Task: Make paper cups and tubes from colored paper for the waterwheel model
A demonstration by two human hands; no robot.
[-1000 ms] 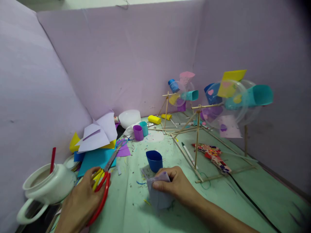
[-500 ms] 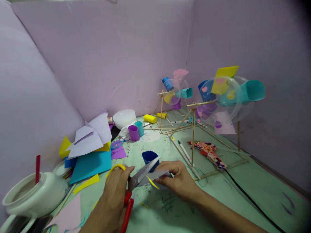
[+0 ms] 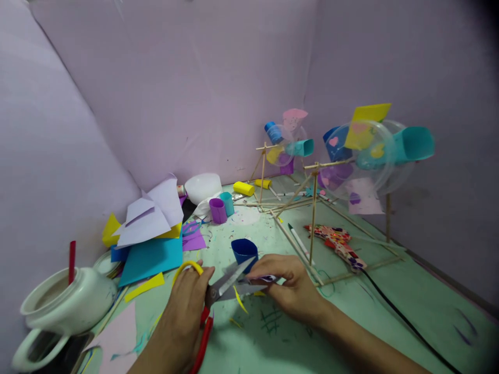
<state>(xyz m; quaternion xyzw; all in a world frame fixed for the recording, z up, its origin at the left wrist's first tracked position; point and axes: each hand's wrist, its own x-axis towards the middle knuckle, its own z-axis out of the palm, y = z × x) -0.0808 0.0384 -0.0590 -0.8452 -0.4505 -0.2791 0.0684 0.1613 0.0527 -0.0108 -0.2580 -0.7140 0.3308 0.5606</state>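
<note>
My left hand (image 3: 185, 306) is closed on scissors (image 3: 224, 284) with one yellow and one red handle. Their blades stand apart and point up to the right. Between the blades and my fingertips, my right hand (image 3: 292, 285) pinches a small pale piece of paper (image 3: 268, 279), seen nearly edge-on and partly covered by the fingers. A thin curled yellow strip (image 3: 240, 301) shows beside the lower blade. Just behind the blade tips stands a dark blue paper cup (image 3: 245, 249).
Two wheel models on stick frames (image 3: 314, 223) occupy the right side. A patterned glue gun (image 3: 335, 239) with a black cord lies within the nearer frame. At left are stacked paper sheets (image 3: 152, 259) and a white pot (image 3: 81, 296). Purple (image 3: 218, 211) and teal (image 3: 226, 203) paper cups stand behind.
The pale paper has tilted from a flatter, wider view to nearly edge-on in my right fingers. The scissors remain spread. The whole scene has shifted slightly right in view.
</note>
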